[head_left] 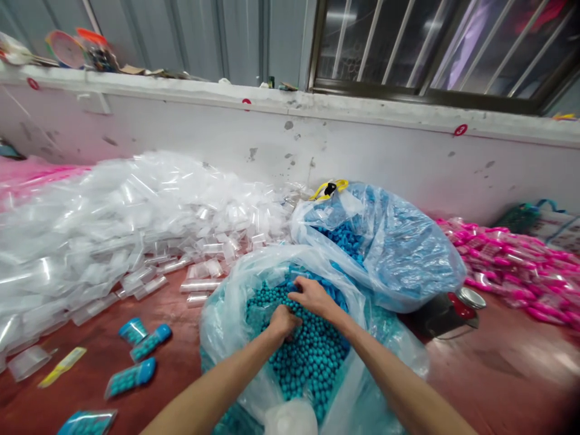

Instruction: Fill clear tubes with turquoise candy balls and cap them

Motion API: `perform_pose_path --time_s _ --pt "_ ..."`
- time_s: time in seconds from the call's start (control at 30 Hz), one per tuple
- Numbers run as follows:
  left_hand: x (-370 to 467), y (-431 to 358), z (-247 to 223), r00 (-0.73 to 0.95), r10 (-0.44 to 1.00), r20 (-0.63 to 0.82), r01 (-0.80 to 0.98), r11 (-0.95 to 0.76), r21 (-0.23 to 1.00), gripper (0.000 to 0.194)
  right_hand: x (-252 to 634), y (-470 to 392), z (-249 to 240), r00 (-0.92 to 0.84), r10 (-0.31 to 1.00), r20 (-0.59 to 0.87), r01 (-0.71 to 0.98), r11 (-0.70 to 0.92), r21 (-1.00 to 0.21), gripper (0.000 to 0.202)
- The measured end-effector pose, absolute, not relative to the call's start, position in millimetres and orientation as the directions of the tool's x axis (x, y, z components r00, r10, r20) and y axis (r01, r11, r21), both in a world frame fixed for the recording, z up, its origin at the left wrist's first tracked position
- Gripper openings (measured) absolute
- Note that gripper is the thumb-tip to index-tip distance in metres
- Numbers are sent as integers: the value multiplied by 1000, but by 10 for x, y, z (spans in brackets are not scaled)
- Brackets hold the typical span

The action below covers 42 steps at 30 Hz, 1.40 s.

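A translucent plastic bag [217, 320] stands open before me, filled with round teal beads [308, 362]. My left hand [284, 323] is down at the beads with its fingers curled closed; what they hold is hidden. Just left of it, something clear and shiny lies over the beads. My right hand [313, 297] is above and to the right of the left, fingers bent and thumb close to the index finger. Blue pieces [330, 291] lie beside its fingertips, and I cannot make out what is between them. A white rounded object [292, 418] sits at the bag's near edge.
Clear plastic tubes [149, 217] form a large heap at left. Filled blue-capped containers [131, 377] and a yellow-and-white strip [62, 367] lie on the red tabletop [181, 338]. Behind stands another bag [408, 254] with blue parts. Pink packaged items [521, 272] are piled at right.
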<state>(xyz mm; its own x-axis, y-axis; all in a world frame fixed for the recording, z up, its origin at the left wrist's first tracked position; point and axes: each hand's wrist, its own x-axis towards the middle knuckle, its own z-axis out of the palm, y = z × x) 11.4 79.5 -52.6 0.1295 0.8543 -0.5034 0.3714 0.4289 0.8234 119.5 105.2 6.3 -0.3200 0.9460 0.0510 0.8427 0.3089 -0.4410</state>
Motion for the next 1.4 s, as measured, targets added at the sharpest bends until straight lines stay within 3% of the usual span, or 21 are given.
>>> perform_pose_path --time_s 0.1,0.2,0.43,0.67,0.8,0.97,1.03,1.23,1.4 --pt "115 791 -507 188 816 -546 262 494 829 16 1537 867 71 -242 965 105 804 260 -535 20" --pt "92 782 -484 283 790 -544 149 524 839 17 1752 642 2 -149 984 102 669 176 -722 19" --pt "26 769 -472 382 771 -510 6 550 835 36 1719 402 -91 -185 982 -33 653 98 -751 32" --pt "-115 594 -295 527 741 -415 -66 523 850 49 1547 369 -9 -188 977 103 575 195 -795 23" --pt "-125 481 -290 541 774 -328 -156 476 866 50 1441 290 26 -211 967 140 616 243 -749 17" --pt "-194 391 -396 477 838 -265 -231 411 882 45 1496 219 15 -352 921 168 781 388 -490 22" --pt "-259 376 -400 464 844 -268 -232 407 883 44 1566 204 8 -400 908 120 781 407 -474 23" --pt "-294 306 -305 518 814 -261 -231 427 874 49 1494 166 76 -200 974 105 557 201 -806 15" --pt "-167 209 -224 480 853 -203 -284 369 885 59 1293 122 97 -133 987 90 429 140 -892 19"
